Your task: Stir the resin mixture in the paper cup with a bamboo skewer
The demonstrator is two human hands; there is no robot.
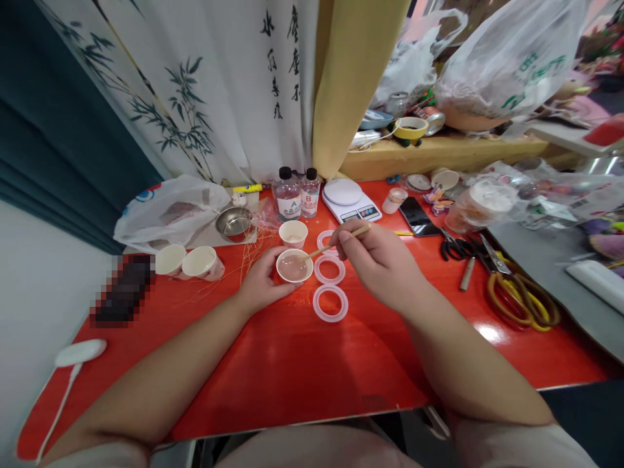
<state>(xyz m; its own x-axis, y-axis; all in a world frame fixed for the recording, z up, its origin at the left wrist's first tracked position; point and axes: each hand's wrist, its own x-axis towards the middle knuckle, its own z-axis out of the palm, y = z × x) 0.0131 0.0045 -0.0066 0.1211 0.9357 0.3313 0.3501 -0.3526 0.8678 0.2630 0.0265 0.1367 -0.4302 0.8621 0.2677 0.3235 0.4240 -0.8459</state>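
Note:
My left hand (266,281) is wrapped round a paper cup (294,266) that holds a cloudy pinkish liquid. Between the fingers of my right hand (363,257) is a thin wooden stick (338,243), its lower end dipping into that cup. Just behind stands a second paper cup (293,234). Several translucent ring-shaped silicone molds lie in a column right of the cup; the nearest ring mold (316,303) is fully visible, and the farthest is partly covered by my right hand. Two bottles with black caps, bottle A (288,197) and bottle B (310,195), stand farther back.
A white digital scale (351,203) and a phone (419,216) lie behind my right hand. Scissors (521,296) are at the right. Paper cups (202,263), a metal bowl (234,223) and a plastic bag (170,211) stand left on the red table (292,370).

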